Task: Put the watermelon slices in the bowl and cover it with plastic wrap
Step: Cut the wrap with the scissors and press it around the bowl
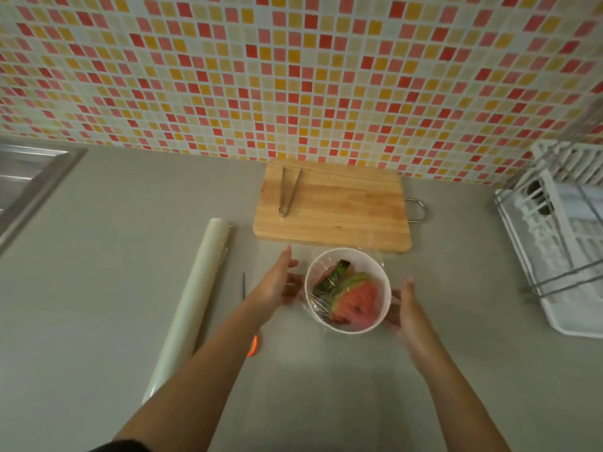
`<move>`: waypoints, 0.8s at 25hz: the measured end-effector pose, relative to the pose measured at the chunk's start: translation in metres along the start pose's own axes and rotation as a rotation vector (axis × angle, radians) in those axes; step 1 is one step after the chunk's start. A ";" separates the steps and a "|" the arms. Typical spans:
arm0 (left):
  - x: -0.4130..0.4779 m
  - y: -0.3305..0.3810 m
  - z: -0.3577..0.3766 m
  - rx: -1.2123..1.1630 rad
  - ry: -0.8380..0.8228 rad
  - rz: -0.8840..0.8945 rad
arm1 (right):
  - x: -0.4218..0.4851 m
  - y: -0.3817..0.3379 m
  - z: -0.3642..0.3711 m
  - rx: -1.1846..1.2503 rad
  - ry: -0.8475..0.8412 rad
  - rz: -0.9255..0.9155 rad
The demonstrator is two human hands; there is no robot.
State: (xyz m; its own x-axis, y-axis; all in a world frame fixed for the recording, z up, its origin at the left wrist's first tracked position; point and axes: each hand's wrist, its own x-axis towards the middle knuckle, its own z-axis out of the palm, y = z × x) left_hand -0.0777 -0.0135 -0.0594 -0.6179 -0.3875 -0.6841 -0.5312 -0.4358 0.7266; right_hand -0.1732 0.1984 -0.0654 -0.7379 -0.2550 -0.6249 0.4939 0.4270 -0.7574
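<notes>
A white bowl (347, 256) stands on the grey counter in front of the cutting board. Inside it lie watermelon slices (357, 300), red flesh with green rind. Clear plastic wrap (318, 305) is stretched over the bowl's top and crinkles at its left side. My left hand (277, 282) is at the bowl's left side, fingers spread. My right hand (406, 308) is at the right side, fingers extended along the wall. Both hands press flat near the wrap's edges and grip nothing. The roll of plastic wrap (192, 301) lies to the left.
A wooden cutting board (339, 210) with metal tongs (288, 190) lies behind the bowl. A knife (243, 285) with an orange handle lies partly under my left arm. A white dish rack (564, 239) stands at the right, a steel sink (29, 177) at the far left.
</notes>
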 end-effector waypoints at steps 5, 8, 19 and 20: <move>0.016 0.014 -0.001 0.335 -0.100 0.115 | 0.003 0.007 -0.003 -0.299 0.049 -0.079; 0.015 0.010 0.002 0.421 -0.095 0.238 | 0.026 -0.025 -0.002 -0.237 -0.005 -0.167; 0.005 -0.007 0.013 0.407 0.007 0.348 | 0.059 -0.035 0.010 0.088 0.001 -0.188; 0.005 -0.008 0.016 0.397 0.087 0.382 | 0.058 -0.034 0.010 0.110 0.011 -0.176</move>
State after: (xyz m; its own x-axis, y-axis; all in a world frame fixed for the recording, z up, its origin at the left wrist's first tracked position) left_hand -0.0855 0.0016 -0.0675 -0.7679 -0.5310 -0.3583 -0.4671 0.0814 0.8804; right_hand -0.2287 0.1607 -0.0776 -0.8217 -0.3077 -0.4798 0.4041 0.2792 -0.8711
